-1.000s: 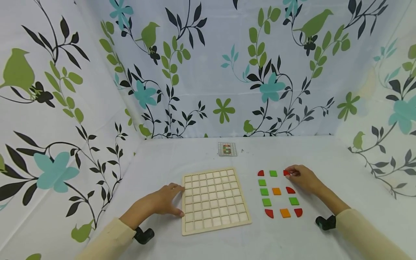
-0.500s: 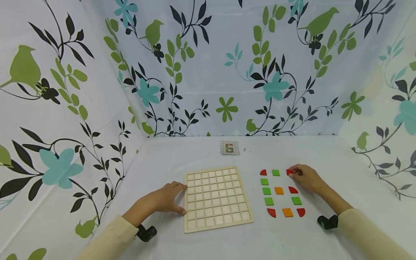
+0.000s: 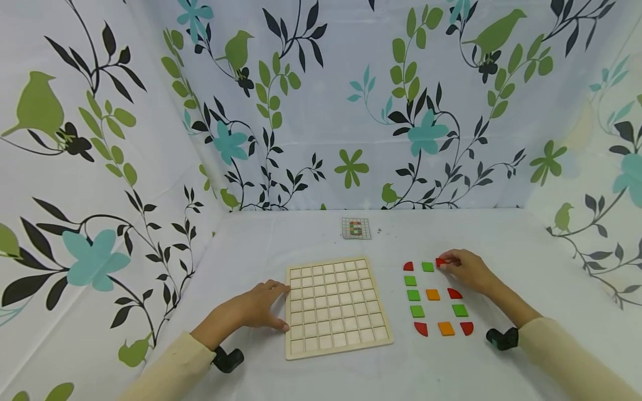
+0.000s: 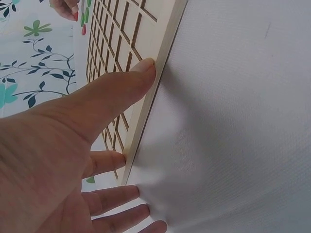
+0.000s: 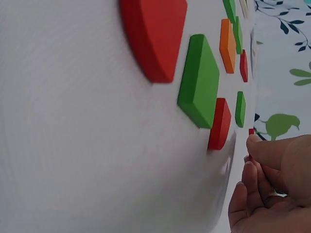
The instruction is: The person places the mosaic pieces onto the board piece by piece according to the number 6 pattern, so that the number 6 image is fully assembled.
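A wooden grid board (image 3: 333, 306) with square cells lies on the white table. My left hand (image 3: 258, 305) rests at its left edge, thumb and forefinger touching the rim; in the left wrist view the thumb (image 4: 143, 68) presses on the border and the other fingers are spread. Between thumb and fingertips my right hand (image 3: 468, 270) pinches a red tile (image 3: 440, 262), mostly hidden by the fingers in the right wrist view. It is at the far right corner of the laid-out tiles, beside a green square tile (image 3: 428, 267).
Several red quarter-round tiles (image 3: 454, 293), green squares (image 3: 413, 295) and orange squares (image 3: 433, 294) lie in loose rows right of the board. Behind the board lies a small card (image 3: 356, 228) with a coloured grid pattern. A patterned curtain (image 3: 321, 111) hangs behind.
My right hand has shifted slightly left, carrying the red tile closer to the green square. The left hand stays at the board's edge. The head view has shifted a little.
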Motion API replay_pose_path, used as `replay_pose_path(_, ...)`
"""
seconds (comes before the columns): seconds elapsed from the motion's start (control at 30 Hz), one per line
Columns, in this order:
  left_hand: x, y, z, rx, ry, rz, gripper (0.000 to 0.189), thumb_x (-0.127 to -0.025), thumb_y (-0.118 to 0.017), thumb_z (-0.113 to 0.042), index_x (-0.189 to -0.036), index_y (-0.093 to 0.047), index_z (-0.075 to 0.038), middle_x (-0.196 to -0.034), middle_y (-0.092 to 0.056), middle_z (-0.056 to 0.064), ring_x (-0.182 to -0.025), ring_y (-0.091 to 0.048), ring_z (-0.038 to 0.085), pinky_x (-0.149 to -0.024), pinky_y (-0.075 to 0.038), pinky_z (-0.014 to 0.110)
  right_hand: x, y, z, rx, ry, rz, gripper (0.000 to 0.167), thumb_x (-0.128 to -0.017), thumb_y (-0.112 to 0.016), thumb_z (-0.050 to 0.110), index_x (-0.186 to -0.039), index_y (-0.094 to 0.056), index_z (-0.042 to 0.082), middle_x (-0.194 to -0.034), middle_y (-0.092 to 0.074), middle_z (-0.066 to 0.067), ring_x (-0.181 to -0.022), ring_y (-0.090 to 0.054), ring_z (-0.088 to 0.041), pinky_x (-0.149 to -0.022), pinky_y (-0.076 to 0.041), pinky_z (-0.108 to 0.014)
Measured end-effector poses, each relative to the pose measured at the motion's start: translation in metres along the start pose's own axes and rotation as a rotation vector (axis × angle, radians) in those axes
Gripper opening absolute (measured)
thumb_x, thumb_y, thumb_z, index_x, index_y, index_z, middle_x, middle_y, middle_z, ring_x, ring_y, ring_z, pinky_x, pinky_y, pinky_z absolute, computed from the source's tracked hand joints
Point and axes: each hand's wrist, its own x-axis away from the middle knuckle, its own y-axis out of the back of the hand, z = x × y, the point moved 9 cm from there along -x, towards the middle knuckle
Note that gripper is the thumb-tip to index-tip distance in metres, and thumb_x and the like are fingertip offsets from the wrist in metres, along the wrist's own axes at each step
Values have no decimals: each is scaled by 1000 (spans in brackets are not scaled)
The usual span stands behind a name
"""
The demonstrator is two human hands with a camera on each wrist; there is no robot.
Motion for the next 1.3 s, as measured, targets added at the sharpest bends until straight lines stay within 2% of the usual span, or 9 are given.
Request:
replay_pose_path(0.5,1,1,-1,6,5,3,94,-81,-91,-48,-156,-49,-12,-159,-45,17,-148,-42,41,-115,-43,62,-19,-22,52,-36,76,33,27,-103,-67,9,-128,-69,-1,-121,-69,-19,-108,-63,-33,-94,-61,-47)
replay_pose_path(0.67,2,1,-1,12,7,3,94,-81,-91,-48,-156,-48,-12,-159,-45,17,-149,-42,42,-115,-43,62,-24,-36,73,-52,101,50,26,-103,-67,8,-127,-70,-1,-121,-69,-17,-109,-64,-32,-97,-60,-47)
replay_pose_path(0.87,2,1,-1,14,5,3,94,-81,-92,-47,-156,-49,-12,-159,-45,17,-149,-42,42,-115,-43,62,-30,-56,98,-62,128,70,23,-101,-70,7,-123,-72,0,-117,-69,-14,-104,-63,-27,-93,-59,-43)
replay_pose_path(1.1,1,1,-1,9,9,8,94,-81,-91,-48,-156,-48,-12,-160,-45,17,-149,-42,41,-116,-43,61,-33,-77,132,-58,218,84,19,-101,-69,5,-118,-73,-1,-110,-69,-12,-101,-64,-26,-91,-57,-43)
replay_pose_path(1.3,1,2,-3,9,7,4,93,-81,-92,-46,-155,-49,-11,-158,-46,17,-148,-43,41,-115,-44,61,-35,-92,150,-85,240,105,20,-100,-69,5,-119,-73,-2,-107,-68,-11,-98,-63,-23,-86,-56,-39)
